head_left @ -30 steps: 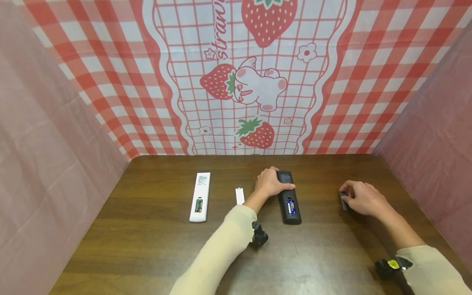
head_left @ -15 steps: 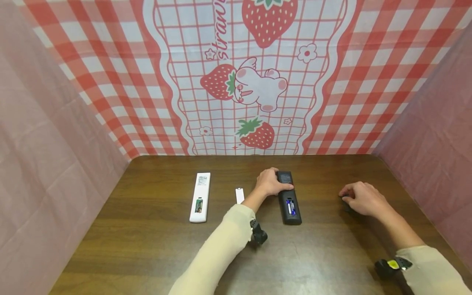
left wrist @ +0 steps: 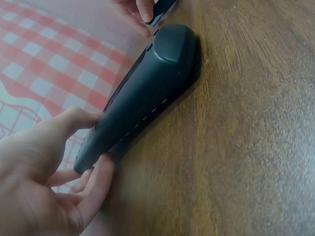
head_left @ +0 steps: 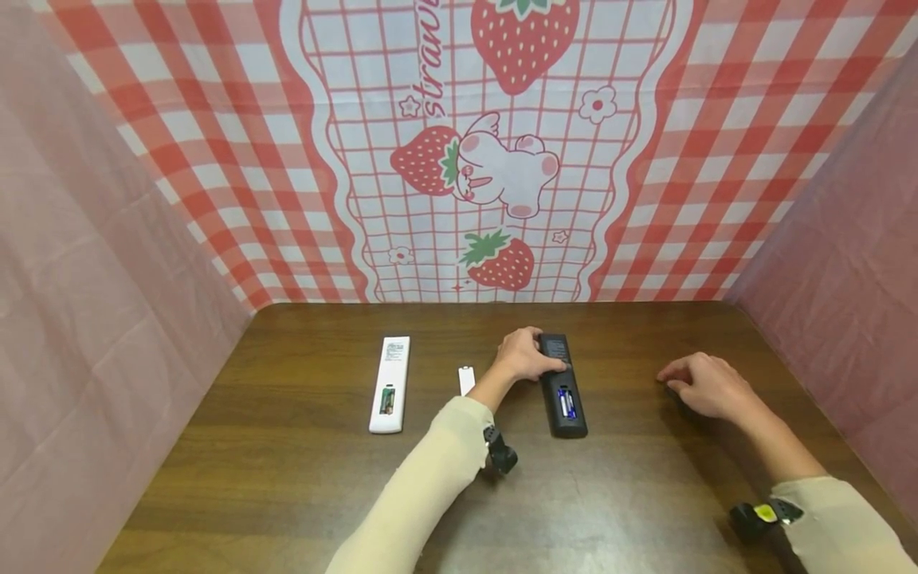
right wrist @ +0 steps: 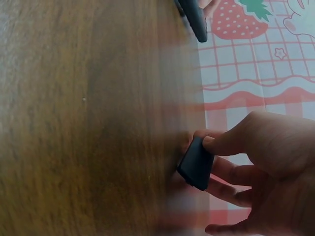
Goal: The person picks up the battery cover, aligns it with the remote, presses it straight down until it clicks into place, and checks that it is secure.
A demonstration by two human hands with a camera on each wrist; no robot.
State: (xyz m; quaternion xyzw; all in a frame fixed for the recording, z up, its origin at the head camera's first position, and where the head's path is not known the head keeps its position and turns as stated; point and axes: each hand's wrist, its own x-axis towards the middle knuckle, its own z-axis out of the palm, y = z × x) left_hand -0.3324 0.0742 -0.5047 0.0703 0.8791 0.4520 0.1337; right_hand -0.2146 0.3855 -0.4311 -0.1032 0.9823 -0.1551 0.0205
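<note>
1. Far L on my head cam: pink cloth (head_left: 86, 279) as side wall; red/wht checked cloth (head_left: 237, 159) w/ strawberry print across the back of the brown wood table (head_left: 287, 494).
2. Wht remote (head_left: 394, 368), back up, lies flat on table, near upright in view. Batt. bay uncovered, green inside; contents too small for me to tell.
3. Wht cover (head_left: 466, 380), R of that remote; lower part hidden by forearm.
4. L hand (head_left: 527, 355): grips far end of blk remote (head_left: 558, 378), thumb over its back, fingers curled at opp. side/underside (per L wrist cam). Can't tell if gripped end is raised.
5. Blk remote sits approx. mid-table, back up, bay uncovered; blue batts (head_left: 566, 402) visible in it.
6. R hand (head_left: 710, 387): well apart from L hand, toward R side. Thumb + fingertips pinch blk cover (right wrist: 197, 164); other fingers loosely spread. Cover is well apart from blk remote, mostly hidden on head cam, clear on R wrist cam. Can't tell if it touches table.
7. Far R: second pink cloth (head_left: 839, 223), other side wall.
</note>
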